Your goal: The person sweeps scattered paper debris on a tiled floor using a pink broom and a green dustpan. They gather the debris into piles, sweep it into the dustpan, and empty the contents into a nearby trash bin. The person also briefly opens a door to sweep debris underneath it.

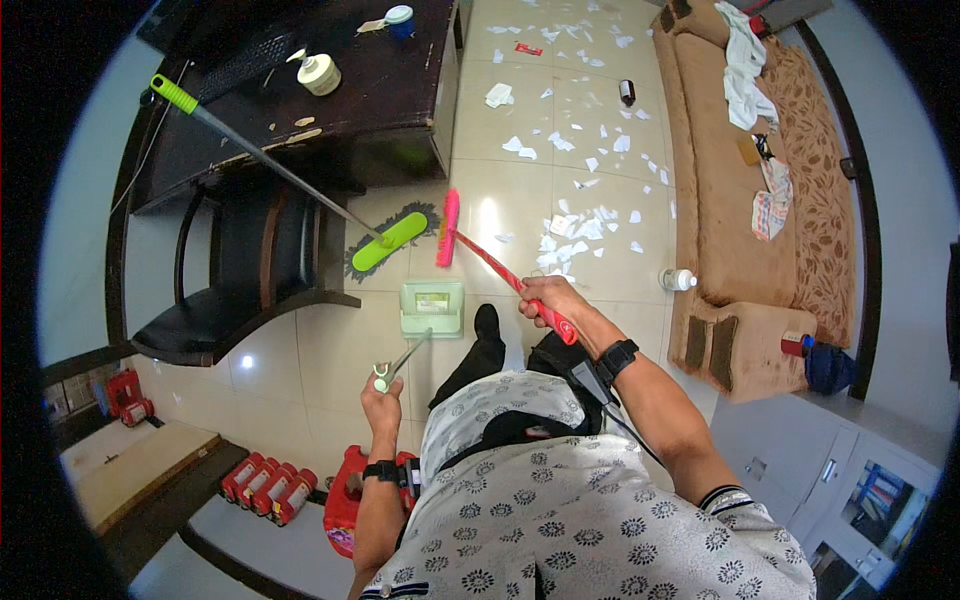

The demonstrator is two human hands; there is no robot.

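My right hand [553, 299] is closed around the red handle of a broom [490, 264]. The broom's pink head [449, 228] is at the floor, just beyond a pale green dustpan [432, 326]. My left hand [381, 408] grips the top of the dustpan's long handle, and the pan sits in front of my left foot. Torn white paper scraps [622, 143] lie scattered over the tiles, with a thicker cluster right of the broom. A dark bottle [627, 92] and a red wrapper [528, 48] are among them.
A green flat mop [390, 243] leans against the dark desk [400, 110], close to the broom head. A black chair [240, 270] stands at the left. Along the right runs a brown sofa [715, 170], a white bottle [678, 280] beside it. Red containers [268, 487] sit lower left.
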